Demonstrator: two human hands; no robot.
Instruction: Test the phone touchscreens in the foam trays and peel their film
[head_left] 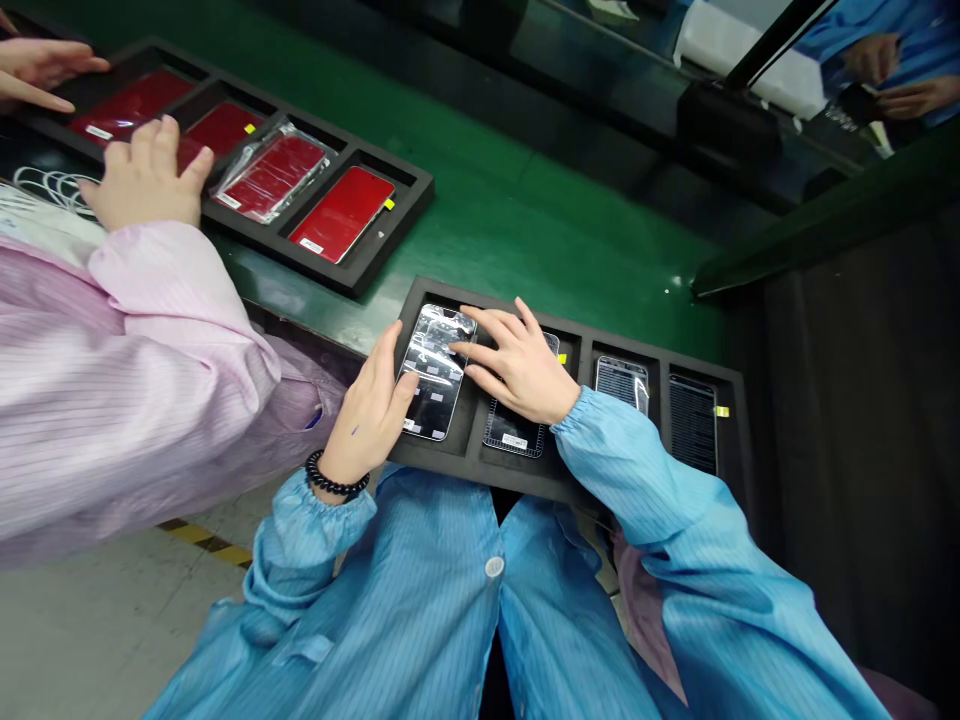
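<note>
Has both hands at the leftmost compartment of the near black tray [450, 463], right over the glossy, dark first phone [433, 372] lying in there. Holds the left hand [369, 412] wide at the phone's left side, thumb apart from the fingers and over the edge! Wears a black coiled band [335, 482] on that wrist. Comes across with the right hand [525, 370], fingers fanned wide, fingertips over the upper right of the shiny face; cannot tell how firmly pressing, if at all. Covers part of the second phone [517, 435] with that same hand, one compartment along. Shows, farther right, a third phone [622, 378] partly behind the blue sleeve [645, 450], then a fourth phone [694, 420] beside a yellow tab [722, 411]. And over to the left, across the green bench [555, 220], shows a co-worker's hand [150, 178] above another tray [405, 232] of red-faced phones [346, 213].
</note>
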